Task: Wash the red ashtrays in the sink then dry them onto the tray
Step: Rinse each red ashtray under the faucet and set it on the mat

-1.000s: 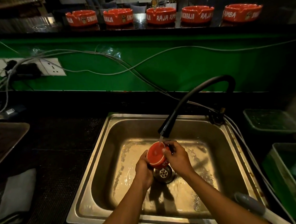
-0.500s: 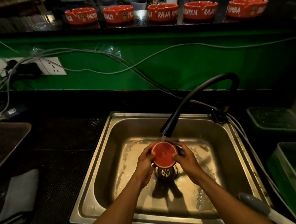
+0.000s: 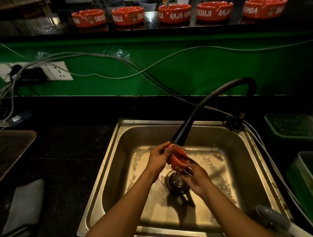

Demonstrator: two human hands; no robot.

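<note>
Over the steel sink (image 3: 107, 166), just below the black faucet's nozzle (image 3: 178, 138), I hold a red ashtray (image 3: 178, 160) tilted on edge. My left hand (image 3: 158, 160) grips its upper left rim. My right hand (image 3: 196, 177) holds its lower right side. Water lies on the sink floor around the drain (image 3: 177, 182). Several more red ashtrays (image 3: 174, 13) with white lettering stand in a row on the dark shelf at the top. A brown tray (image 3: 9, 150) lies on the counter at the far left.
A grey folded cloth (image 3: 25, 206) lies on the black counter left of the sink. Cables (image 3: 115, 66) run along the green wall from a socket (image 3: 60, 71). Green plastic bins (image 3: 292, 126) stand to the right. A grey handle (image 3: 272, 219) rests at the sink's front right corner.
Both hands have turned the ashtray from facing me with its flat bottom to tilted on edge, and lifted it closer to the faucet nozzle.
</note>
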